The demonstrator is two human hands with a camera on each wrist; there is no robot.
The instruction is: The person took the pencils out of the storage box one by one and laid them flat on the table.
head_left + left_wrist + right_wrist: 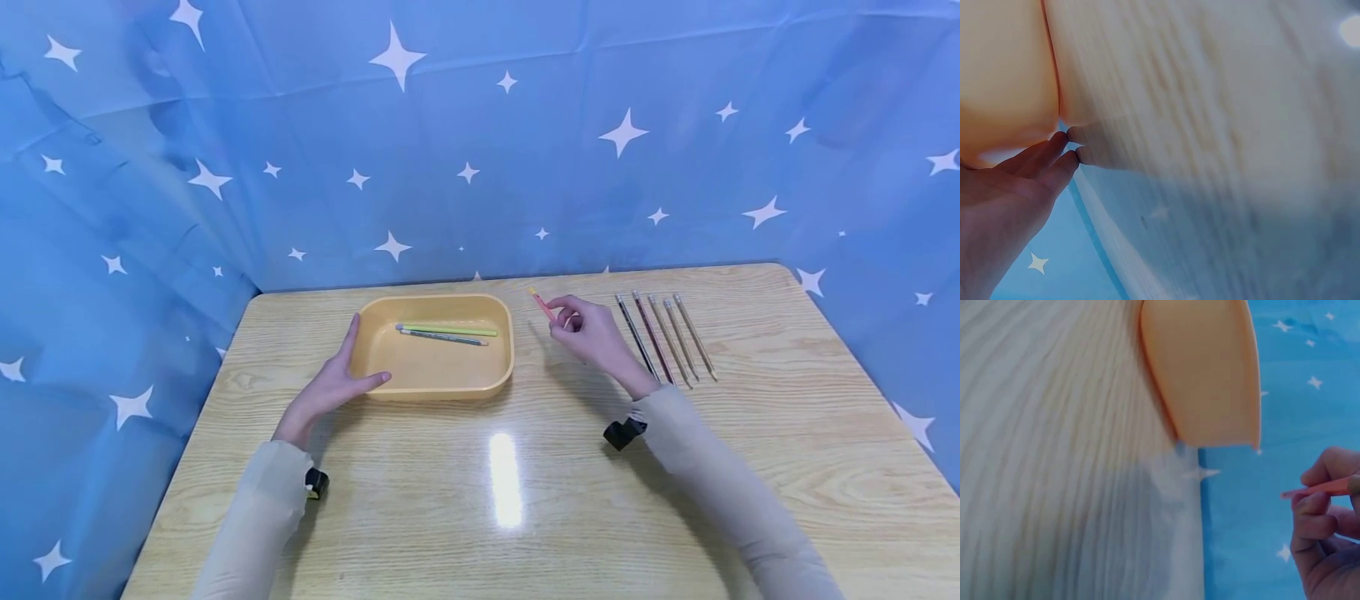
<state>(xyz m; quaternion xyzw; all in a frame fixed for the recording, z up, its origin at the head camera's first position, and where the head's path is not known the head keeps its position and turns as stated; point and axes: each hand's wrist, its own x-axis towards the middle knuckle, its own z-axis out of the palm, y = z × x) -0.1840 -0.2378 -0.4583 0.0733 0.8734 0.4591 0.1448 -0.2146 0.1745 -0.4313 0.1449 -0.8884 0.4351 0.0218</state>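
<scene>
Pale sleeves reach in along the near side of a shallow orange tray set on a wood-grain table. At the tray's left end, the left hand rests with thumb and fingers spread, the thumb by the near corner of the rim, the fingers against the side wall. Just beyond the tray's right end, the right hand pinches a pink pencil between thumb and fingertips, apparently clear of the wood. Inside the tray, a yellow-green pencil and a dark pencil lie close together; well to the tray's right, five pencils lie in a loose row. A starry blue cloth hangs behind the tray. Good handling here likely calls for a light but firm pinch, since so slim a shaft could swivel between fingertips. Holding it higher than the tray's rim would avoid a knock, and lining it up with the tray's length would suit the pair inside. Gentle pressure from the left hand should steady the tray without tipping it.
</scene>
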